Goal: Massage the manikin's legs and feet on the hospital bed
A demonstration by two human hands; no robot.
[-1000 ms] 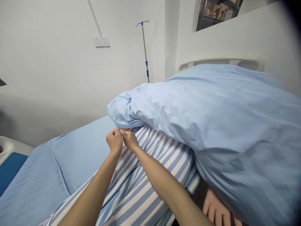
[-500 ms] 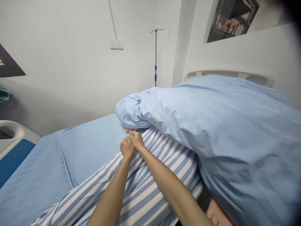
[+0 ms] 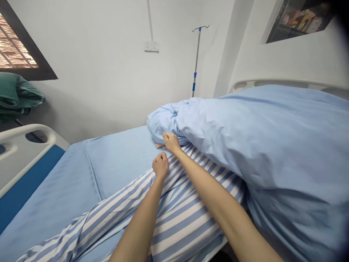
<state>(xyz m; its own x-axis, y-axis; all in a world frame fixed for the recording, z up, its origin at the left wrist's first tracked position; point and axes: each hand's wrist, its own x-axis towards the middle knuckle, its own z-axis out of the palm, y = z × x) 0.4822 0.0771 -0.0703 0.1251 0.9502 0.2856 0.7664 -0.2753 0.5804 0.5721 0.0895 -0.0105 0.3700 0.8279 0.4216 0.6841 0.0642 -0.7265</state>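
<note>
My left hand [image 3: 160,164] is closed in a fist at the far edge of the striped trousers [image 3: 180,225], over a leg of the figure lying on the bed. Whether cloth is caught in its fingers is hidden. Farther up, my right hand [image 3: 171,142] is closed too, its knuckles against the lower edge of the light blue quilt [image 3: 245,138]; what its fingers hold, if anything, does not show. Just beside it, the fingertips of the lying figure's hand [image 3: 160,146] stick out from under the quilt. The quilt is heaped over the figure's upper body.
The bed's blue sheet [image 3: 122,156] stretches left to a white footboard [image 3: 19,153]. Folded green cloth [image 3: 16,94] lies beyond it. A drip stand [image 3: 196,60] stands by the wall, near a socket [image 3: 151,46]. A headboard [image 3: 272,83] rises behind the quilt.
My hands were together over the trousers and are now apart. The right one has moved up to the quilt's edge. My view has turned left, showing more footboard and green cloth.
</note>
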